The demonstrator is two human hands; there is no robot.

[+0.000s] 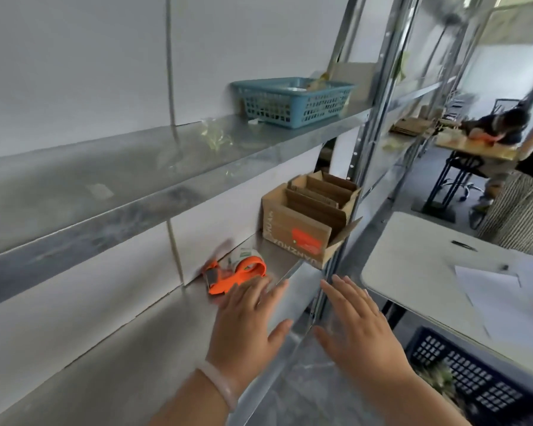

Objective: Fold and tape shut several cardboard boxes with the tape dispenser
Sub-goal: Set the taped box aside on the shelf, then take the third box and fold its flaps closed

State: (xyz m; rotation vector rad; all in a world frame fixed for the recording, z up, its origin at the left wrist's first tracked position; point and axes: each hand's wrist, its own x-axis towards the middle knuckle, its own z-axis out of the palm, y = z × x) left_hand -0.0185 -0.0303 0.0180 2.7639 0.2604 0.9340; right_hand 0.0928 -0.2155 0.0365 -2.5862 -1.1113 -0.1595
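Note:
An orange tape dispenser (235, 273) with a clear tape roll lies on the lower metal shelf (154, 327) against the white wall. Just right of it on the same shelf stands an open cardboard box (302, 232) with flattened cardboard pieces upright inside. My left hand (246, 324) hovers open, fingers spread, over the shelf edge with its fingertips close to the dispenser's handle, holding nothing. My right hand (357, 327) is open too, fingers straight, in front of the shelf's upright post, empty.
A blue plastic basket (293, 101) sits on the upper shelf (111, 167). A white table (428, 272) with paper and a pen stands at right, a dark crate (471, 373) below it. Another person sits at a desk (477, 149) far right.

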